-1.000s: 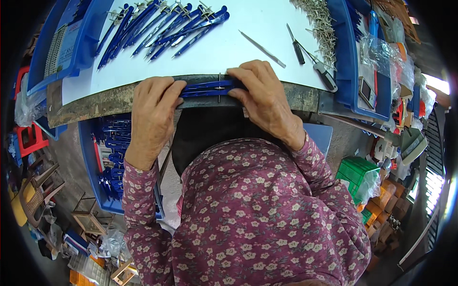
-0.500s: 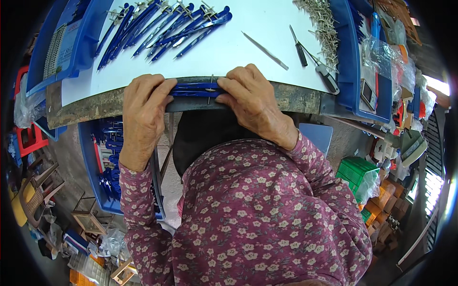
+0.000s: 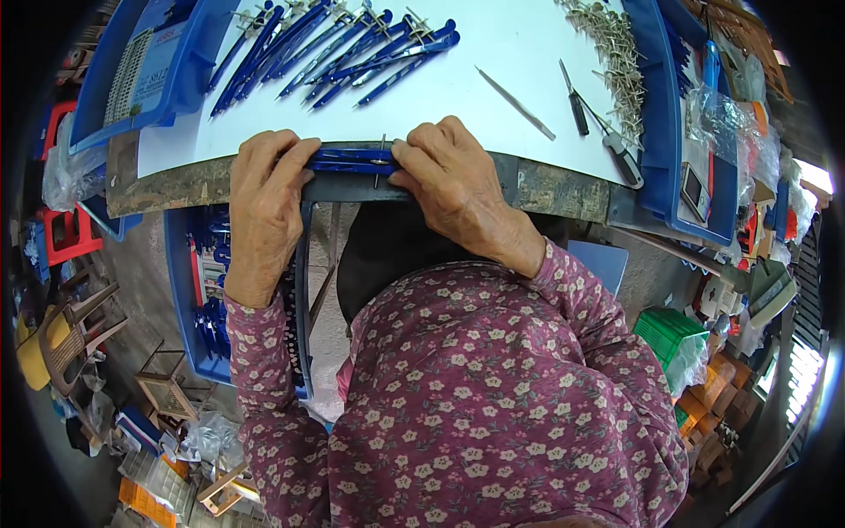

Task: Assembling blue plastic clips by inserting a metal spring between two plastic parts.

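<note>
Blue compass [image 3: 352, 160] lay flat along the desk [image 3: 546, 53] front edge, at 12 o'clock from the torso. Left hand [image 3: 264, 198] and right hand [image 3: 458, 189] each closed on one end. Looked light, stiff, thin-legged; metal pin sharp, so best gripped by the plastic legs. More blue compasses [image 3: 343, 44] at 11 o'clock.
</note>
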`<state>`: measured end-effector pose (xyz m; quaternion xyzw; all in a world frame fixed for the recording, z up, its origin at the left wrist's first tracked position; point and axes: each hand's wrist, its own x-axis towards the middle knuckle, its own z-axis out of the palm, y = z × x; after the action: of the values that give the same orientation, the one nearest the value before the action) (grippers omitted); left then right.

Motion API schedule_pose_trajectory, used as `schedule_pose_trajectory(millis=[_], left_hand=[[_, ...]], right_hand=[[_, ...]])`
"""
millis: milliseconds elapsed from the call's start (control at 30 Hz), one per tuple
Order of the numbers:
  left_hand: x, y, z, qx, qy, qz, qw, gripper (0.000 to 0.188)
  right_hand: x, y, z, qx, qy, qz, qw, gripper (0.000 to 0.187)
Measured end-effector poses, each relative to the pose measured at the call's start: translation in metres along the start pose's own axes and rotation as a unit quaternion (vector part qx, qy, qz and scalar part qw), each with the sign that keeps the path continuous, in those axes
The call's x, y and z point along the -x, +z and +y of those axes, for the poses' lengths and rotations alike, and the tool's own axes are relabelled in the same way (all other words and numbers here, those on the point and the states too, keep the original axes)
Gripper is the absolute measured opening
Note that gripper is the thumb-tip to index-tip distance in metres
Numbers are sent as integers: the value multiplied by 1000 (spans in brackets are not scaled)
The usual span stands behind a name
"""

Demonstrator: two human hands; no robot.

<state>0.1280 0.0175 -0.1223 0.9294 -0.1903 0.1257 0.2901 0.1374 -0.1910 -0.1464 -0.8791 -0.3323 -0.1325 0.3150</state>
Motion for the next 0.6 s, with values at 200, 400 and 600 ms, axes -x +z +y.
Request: schedule_pose_trajectory(millis=[200,400,600], left_hand=[[1,-3,-5,-1,-1,7,1000,35],[4,-9,-7,-11,-24,2,1000,32],[8,-14,-9,-13,-42,-6,999,31]], right_hand=[[-6,7,-2,-4,-16,8,1000,28],[-13,14,-3,17,-40,4,999,26],[-18,17,-6,22,-51,0,998,27]])
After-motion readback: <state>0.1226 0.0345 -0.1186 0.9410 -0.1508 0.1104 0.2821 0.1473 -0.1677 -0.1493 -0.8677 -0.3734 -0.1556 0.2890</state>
